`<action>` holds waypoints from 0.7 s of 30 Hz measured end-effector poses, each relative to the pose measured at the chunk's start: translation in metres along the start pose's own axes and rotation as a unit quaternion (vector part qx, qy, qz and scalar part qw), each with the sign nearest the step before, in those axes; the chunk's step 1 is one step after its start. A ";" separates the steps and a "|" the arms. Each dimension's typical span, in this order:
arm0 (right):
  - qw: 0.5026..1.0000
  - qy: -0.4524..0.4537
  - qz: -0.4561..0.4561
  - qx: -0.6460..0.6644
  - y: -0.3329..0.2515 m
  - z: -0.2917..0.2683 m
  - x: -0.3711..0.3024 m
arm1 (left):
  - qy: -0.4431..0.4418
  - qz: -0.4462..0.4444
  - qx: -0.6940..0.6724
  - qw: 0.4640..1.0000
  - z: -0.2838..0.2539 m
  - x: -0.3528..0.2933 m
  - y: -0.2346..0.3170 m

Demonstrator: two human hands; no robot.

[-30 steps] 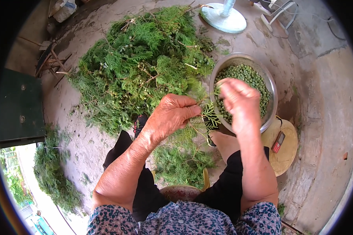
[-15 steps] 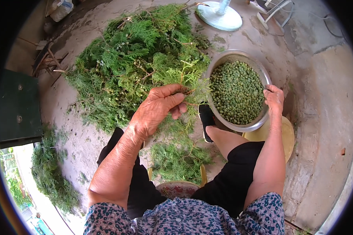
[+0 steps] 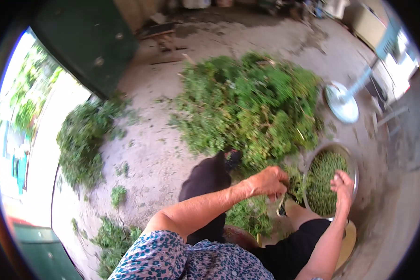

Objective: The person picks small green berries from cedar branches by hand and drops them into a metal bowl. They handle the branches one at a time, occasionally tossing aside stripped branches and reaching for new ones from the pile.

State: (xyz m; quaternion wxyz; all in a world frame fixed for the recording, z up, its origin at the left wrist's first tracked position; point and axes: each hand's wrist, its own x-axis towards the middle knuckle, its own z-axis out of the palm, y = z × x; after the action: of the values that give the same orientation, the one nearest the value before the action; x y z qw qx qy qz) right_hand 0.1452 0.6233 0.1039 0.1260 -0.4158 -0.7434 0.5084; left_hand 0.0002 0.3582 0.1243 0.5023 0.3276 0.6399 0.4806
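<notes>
You are now keeping your left hand [image 3: 267, 182] low, its fingers curling together and apparently clamping on a green sprig [image 3: 294, 181], which is showing just to the right of the fingertips; blur is hiding the exact grip. Your right hand [image 3: 343, 184] is no longer resting at the bowl's far rim, as it was half a second ago: its fingers are hanging over the green cones [image 3: 323, 192] inside the metal bowl [image 3: 340, 148]. They are bending inward, but whether they are gripping anything cannot be told. Your view is swinging leftward, bringing more floor and a side heap [image 3: 86, 140] into sight, well left of both hands. The large pile of branches [image 3: 254, 107] is lying beyond the left fingers. In judgement, the work is continuing: the sprig is remaining beside the bowl, and the right fingers are returning toward it.
</notes>
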 end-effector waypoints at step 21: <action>0.965 -0.251 -0.079 0.010 -0.040 0.133 -0.072 | 0.302 0.620 -0.028 0.724 0.021 -0.324 0.134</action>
State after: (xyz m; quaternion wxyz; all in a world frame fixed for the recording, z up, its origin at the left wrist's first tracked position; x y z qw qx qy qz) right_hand 0.0888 0.4771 0.0955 -0.0206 -0.2131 -0.7765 0.5926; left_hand 0.1027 0.1156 0.3565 -0.1183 0.4747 0.3987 0.7757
